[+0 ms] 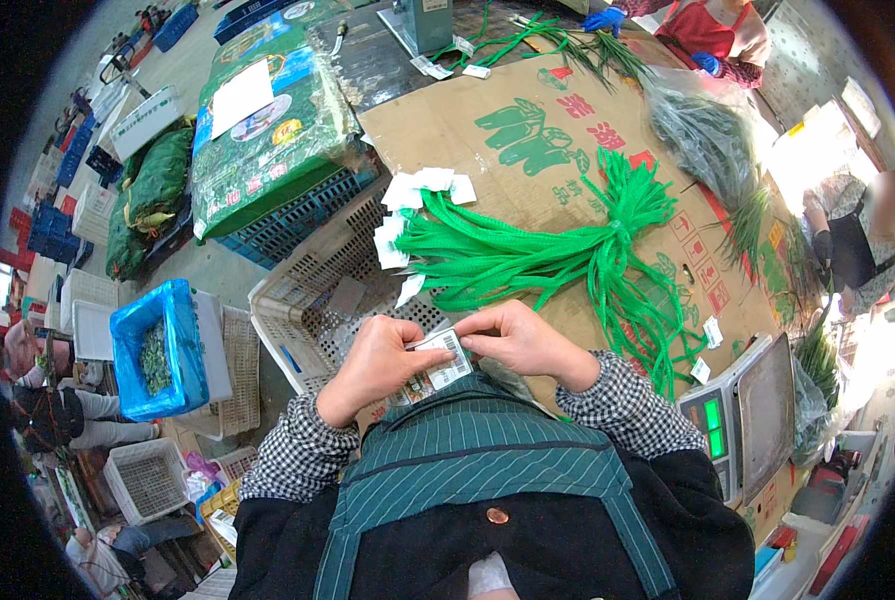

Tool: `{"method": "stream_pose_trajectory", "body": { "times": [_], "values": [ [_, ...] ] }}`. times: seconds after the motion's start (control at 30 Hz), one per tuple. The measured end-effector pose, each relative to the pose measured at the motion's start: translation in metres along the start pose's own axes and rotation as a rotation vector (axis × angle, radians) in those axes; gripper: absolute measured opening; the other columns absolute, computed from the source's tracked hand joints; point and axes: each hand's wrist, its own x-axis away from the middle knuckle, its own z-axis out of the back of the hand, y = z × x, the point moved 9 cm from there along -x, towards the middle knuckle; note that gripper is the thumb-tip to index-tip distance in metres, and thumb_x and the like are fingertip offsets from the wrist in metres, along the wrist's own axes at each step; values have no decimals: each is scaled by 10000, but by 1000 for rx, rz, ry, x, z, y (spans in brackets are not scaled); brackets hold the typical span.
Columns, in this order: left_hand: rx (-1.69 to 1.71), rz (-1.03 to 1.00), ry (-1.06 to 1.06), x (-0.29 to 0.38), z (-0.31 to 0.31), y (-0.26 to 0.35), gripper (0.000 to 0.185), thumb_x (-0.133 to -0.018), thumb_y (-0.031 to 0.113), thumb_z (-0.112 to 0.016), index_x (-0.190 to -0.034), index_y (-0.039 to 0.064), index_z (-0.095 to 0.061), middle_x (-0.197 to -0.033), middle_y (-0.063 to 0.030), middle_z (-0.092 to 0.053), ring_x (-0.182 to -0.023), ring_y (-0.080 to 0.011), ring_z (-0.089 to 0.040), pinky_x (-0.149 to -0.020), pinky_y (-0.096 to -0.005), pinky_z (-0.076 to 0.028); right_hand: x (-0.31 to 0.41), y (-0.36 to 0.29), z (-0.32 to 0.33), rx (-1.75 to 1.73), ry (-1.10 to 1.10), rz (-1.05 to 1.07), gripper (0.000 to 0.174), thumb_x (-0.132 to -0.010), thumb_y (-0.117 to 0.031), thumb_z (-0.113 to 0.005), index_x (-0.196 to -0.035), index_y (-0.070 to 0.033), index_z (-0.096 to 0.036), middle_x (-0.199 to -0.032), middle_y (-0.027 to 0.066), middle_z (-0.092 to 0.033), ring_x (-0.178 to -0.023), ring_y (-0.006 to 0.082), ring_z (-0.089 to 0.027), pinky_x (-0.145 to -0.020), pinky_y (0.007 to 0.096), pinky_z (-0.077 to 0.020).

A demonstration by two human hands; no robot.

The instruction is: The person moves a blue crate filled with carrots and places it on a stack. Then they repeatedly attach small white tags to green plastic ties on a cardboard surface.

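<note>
My left hand (376, 360) grips a printed label strip (441, 373) in front of my apron, its thumb lying across the top. Barcodes and writing show on the strip. At its upper right edge, my right hand (524, 341) pinches with thumb and forefinger; whether a separate label is between those fingertips is hard to see. Just beyond my hands lies a bundle of green mesh net bags (507, 255), gathered and tied near its right end. White labels (406, 214) are fixed to the left ends of the nets.
Flattened cardboard (432, 120) covers the table. A white plastic crate (282, 300) stands at left, near a green carton (267, 157). To the right sits a digital scale (766, 420). Bagged green vegetables (699, 142) lie farther off, near a person wearing blue gloves (605, 21).
</note>
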Motion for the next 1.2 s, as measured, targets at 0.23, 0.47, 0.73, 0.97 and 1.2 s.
{"method": "stream_pose_trajectory", "body": {
  "times": [0.23, 0.47, 0.73, 0.97, 1.2],
  "values": [
    [20, 0, 14, -2, 1, 0, 368, -737, 249, -775, -591, -47, -611, -438, -34, -432, -451, -42, -394, -393, -294, -298, 1, -6, 1, -21, 44, 72, 210, -864, -124, -623, -1007, 25, -664, -848, 60, -690, -762, 97, -602, -702, 269, -496],
    [239, -8, -150, 3, -9, -17, 301, -757, 270, -753, -775, -19, -674, -604, -65, -611, -532, -85, -534, -506, -286, -440, 3, 24, 26, -181, 137, -163, 177, -825, -66, -687, -982, 12, -663, -855, 21, -665, -757, 76, -598, -675, 227, -485],
    [303, -229, -164, 36, 25, 8, 165, -736, 97, -750, -876, 14, -721, -1030, -103, -648, -980, -182, -593, -839, -304, -456, 20, 3, 55, -213, 336, 44, 212, -853, -61, -657, -1046, 26, -656, -931, 38, -674, -815, 79, -607, -735, 231, -492],
    [346, -287, 28, 35, 9, 37, 161, -761, 68, -724, -899, -12, -706, -1245, -195, -567, -1089, -268, -607, -900, -354, -483, 27, -40, 32, -35, 281, 213, 188, -832, -37, -681, -1017, -3, -676, -928, 47, -661, -851, 90, -601, -757, 234, -486],
    [353, -332, -73, 36, 1, 48, 212, -769, 47, -704, -966, -28, -694, -1197, -209, -607, -1046, -257, -627, -875, -331, -483, 23, -40, 17, -121, 230, 172, 285, -829, -53, -675, -1104, 0, -623, -896, 33, -651, -837, 90, -587, -750, 239, -473]
  ]
}}
